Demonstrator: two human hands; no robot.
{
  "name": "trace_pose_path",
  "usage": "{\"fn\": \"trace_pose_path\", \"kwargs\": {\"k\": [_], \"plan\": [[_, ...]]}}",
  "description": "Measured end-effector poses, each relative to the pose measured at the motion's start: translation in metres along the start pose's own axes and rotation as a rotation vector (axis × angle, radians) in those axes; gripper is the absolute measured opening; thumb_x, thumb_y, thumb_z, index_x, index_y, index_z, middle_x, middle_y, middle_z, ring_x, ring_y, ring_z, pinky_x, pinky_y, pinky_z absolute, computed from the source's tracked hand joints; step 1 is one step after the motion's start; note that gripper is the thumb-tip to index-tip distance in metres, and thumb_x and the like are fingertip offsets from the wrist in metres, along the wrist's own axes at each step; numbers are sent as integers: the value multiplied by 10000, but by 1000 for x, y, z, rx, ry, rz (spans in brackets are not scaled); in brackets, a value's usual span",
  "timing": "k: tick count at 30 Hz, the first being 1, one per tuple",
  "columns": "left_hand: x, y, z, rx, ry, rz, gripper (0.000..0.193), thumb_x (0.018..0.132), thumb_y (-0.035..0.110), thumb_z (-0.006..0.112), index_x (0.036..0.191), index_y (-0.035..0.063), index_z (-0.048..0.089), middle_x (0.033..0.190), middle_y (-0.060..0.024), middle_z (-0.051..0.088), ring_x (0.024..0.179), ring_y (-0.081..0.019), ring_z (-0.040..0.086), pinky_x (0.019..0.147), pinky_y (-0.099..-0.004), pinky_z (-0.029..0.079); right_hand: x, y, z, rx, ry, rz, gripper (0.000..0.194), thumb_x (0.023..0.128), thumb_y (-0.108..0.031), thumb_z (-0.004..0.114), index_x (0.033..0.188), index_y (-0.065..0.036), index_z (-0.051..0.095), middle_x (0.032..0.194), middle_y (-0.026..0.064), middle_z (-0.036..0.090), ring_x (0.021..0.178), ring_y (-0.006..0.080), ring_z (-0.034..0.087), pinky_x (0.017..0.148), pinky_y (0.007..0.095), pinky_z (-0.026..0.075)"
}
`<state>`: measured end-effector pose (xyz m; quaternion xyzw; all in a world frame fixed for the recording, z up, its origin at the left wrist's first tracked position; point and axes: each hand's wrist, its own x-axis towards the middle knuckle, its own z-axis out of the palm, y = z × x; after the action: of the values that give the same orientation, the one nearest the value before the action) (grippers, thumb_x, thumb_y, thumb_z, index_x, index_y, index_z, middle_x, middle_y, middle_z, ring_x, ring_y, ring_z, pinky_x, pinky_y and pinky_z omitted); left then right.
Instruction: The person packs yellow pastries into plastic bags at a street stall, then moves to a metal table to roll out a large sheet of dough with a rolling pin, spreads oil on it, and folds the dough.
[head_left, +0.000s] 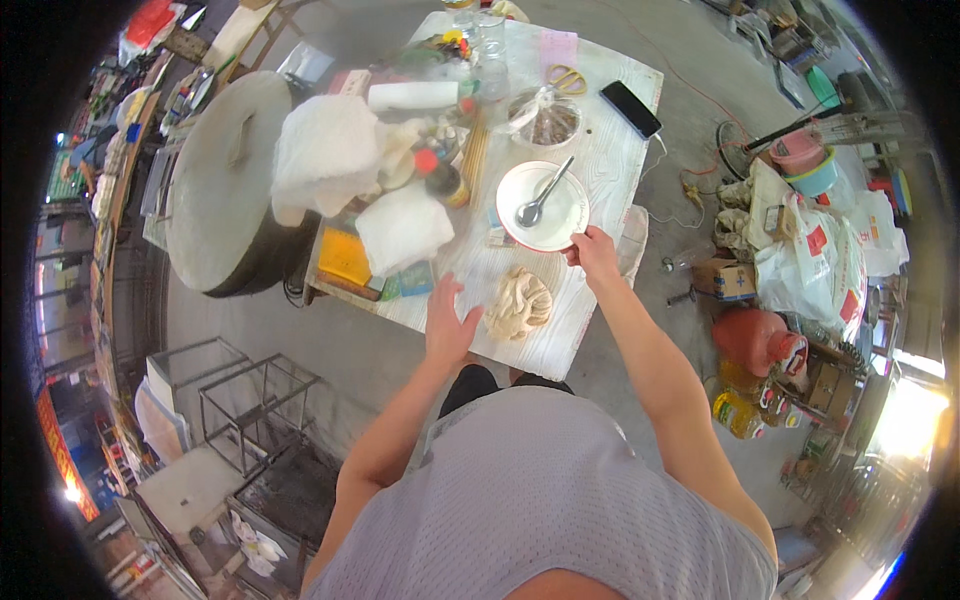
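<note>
My right hand (594, 253) grips the near right rim of a white bowl (517, 184) with a thin red edge. A metal spoon (530, 214) rests inside the bowl, its handle leaning over the far rim. My left hand (452, 319) is held at the near edge of the table with fingers apart and nothing in it. Just right of that hand lies a crumpled beige cloth (517, 304). Folded white cloth (405, 227) is spread beyond my left fingertips, beside a yellow-orange box (344, 256).
Farther along the white wood-grain table (607, 169) sit a plastic-wrapped bowl (545, 124), scissors (566, 79), a smartphone (631, 109) on a cable and a red-capped bottle (444, 180). A large round-lidded drum (225, 180) stands left. Bags (810, 262) and oil bottles (739, 415) crowd the right floor.
</note>
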<state>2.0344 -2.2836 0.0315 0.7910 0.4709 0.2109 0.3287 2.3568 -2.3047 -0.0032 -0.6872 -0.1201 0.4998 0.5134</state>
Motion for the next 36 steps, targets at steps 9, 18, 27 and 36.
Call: {"fn": "trace_pose_path", "kwargs": {"k": [9, 18, 27, 36], "plan": [[-115, 4, -20, -378, 111, -378, 555, 878, 90, 753, 1384, 48, 528, 1290, -109, 626, 1019, -227, 647, 920, -363, 535, 5, 21, 25, 74, 113, 25, 260, 989, -210, 566, 1063, 31, 630, 811, 150, 713, 595, 183, 647, 548, 330, 569], [-216, -37, -52, -569, 288, -477, 410, 938, 130, 715, 1315, 34, 585, 1173, -68, 680, 943, -154, 655, 855, -320, 531, -117, 71, -27, -104, 14, 5, 306, 987, -260, 576, 1116, 11, 635, 860, 146, 720, 634, 184, 660, 586, 329, 577], [-407, -63, -83, -519, 442, -784, 376, 931, 203, 731, 1254, 44, 623, 892, -82, 701, 807, -143, 647, 702, -311, 525, -234, 90, 79, -457, -524, -15, 284, 1004, -255, 627, 1080, 17, 657, 843, 98, 712, 638, 127, 628, 570, 275, 518], [-608, 19, -74, -285, 983, -1248, 385, 892, 302, 765, 1167, 58, 650, 975, -114, 726, 849, -226, 692, 779, -372, 551, -270, 165, 178, -696, -1072, -127, 186, 1011, -178, 617, 1077, -11, 665, 810, 83, 698, 576, 105, 576, 490, 250, 449]]}}
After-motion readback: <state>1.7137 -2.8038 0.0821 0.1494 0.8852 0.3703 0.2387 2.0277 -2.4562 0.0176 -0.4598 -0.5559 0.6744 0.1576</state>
